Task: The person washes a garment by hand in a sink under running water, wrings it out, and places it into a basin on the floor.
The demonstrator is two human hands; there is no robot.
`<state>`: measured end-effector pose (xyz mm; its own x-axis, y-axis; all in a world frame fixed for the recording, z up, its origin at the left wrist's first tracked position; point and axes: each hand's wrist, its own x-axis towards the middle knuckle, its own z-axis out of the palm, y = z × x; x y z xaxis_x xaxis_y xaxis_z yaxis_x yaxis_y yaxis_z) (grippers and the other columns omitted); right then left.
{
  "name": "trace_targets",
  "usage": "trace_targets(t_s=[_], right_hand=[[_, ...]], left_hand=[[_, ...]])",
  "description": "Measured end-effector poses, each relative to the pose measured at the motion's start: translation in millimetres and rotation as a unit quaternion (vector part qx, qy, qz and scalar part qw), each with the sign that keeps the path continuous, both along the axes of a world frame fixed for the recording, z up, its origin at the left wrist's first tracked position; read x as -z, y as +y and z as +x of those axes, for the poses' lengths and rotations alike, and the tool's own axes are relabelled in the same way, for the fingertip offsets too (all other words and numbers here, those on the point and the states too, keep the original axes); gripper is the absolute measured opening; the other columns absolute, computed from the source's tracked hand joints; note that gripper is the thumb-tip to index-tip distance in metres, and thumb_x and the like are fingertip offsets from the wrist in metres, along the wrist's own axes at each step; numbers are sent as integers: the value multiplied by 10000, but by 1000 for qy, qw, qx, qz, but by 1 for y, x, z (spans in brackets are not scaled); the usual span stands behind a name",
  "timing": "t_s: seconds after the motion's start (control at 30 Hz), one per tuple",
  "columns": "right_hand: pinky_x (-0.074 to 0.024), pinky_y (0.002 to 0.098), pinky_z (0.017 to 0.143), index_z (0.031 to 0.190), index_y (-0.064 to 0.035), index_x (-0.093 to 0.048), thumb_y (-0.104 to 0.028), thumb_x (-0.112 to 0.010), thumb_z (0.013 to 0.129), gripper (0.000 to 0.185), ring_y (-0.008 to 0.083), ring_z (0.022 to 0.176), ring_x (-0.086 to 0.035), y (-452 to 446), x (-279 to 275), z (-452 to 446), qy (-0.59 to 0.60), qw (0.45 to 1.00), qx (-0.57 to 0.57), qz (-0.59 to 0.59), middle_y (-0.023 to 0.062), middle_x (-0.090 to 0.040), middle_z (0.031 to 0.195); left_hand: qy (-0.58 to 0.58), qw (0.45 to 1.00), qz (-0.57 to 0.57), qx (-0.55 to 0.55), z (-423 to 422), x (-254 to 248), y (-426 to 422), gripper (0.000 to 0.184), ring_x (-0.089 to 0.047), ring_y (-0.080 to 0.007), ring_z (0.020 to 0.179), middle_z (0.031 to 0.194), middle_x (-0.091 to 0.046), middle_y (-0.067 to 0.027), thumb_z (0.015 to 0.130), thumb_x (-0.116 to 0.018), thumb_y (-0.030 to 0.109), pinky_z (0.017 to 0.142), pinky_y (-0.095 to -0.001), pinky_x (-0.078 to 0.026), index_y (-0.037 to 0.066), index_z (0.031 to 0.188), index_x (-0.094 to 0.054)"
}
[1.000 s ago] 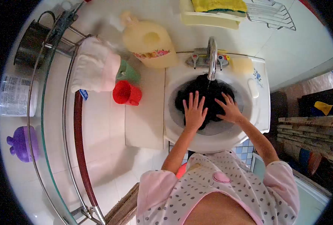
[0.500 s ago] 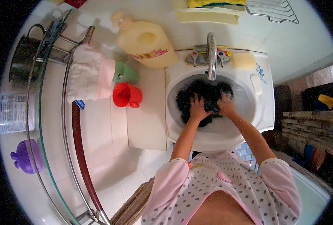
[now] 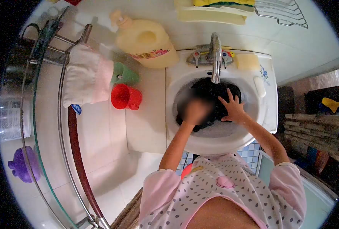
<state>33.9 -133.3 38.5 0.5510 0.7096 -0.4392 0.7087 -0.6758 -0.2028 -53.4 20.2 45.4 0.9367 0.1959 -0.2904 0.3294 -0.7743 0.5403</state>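
Observation:
Dark wet cloth (image 3: 215, 91) lies bunched in soapy-looking water inside the white sink (image 3: 200, 145). My left hand (image 3: 198, 111) is over the left part of the cloth, and a blurred patch hides its fingers. On the right side of the basin, my right hand (image 3: 234, 108) rests on the cloth with its fingers spread wide. Above both hands curves the chrome faucet (image 3: 216, 57). Whether the left hand has hold of any fabric cannot be seen.
A large cream pump bottle (image 3: 146, 42), a green cup (image 3: 125, 73) and a red mug (image 3: 125, 97) stand left of the sink. A yellow sponge (image 3: 247, 62) and a white soap bar (image 3: 260, 86) sit on its rim. Metal rails and a glass shelf edge (image 3: 43, 141) run along the left.
My right hand has lifted slightly and spread its fingers. The left hand has shifted a little left and down, and the cloth has been spread differently in the basin.

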Motion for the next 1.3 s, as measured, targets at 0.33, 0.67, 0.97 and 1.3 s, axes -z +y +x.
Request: trace_targets(t_s=[0.33, 0.67, 0.97, 1.3], right_hand=[[-236, 623, 737, 1119, -248, -344, -299, -647, 517, 676, 432, 1041, -221, 28, 28, 16, 58, 996, -7, -67, 163, -51, 1246], [-395, 362, 700, 849, -13, -529, -319, -562, 542, 435, 322, 826, -473, 33, 75, 36, 74, 995, 69, 2, 207, -483, 902], [-395, 365, 670, 733, -10, -535, -242, -561, 604, 266, 326, 798, -478, 4, 53, 40, 74, 965, 46, 249, 160, -507, 862], [-403, 405, 663, 1072, -81, -336, -40, -513, 602, 504, 358, 828, -446, -1, 47, 34, -193, 940, 95, 267, 164, -346, 1065]], left_hand=[[37, 982, 186, 20, 4, 55, -6, 937, -27, -418, 1112, 1222, -173, -145, 408, -603, 552, 810, -614, -73, 156, 1178, -246], [155, 970, 136, -131, 27, 224, 10, 657, -421, -337, 906, 990, -441, -174, 537, -622, 363, 782, -402, -328, 28, 1052, -390], [40, 998, -40, -17, 21, 23, 0, 440, -357, -344, 969, 984, -444, -189, 579, -576, 222, 812, -430, -304, 33, 960, -462], [-236, 959, 118, 102, 38, 42, -28, 385, -281, -311, 1060, 1109, -366, -104, 564, -553, 97, 772, -438, -325, 140, 942, -493]])
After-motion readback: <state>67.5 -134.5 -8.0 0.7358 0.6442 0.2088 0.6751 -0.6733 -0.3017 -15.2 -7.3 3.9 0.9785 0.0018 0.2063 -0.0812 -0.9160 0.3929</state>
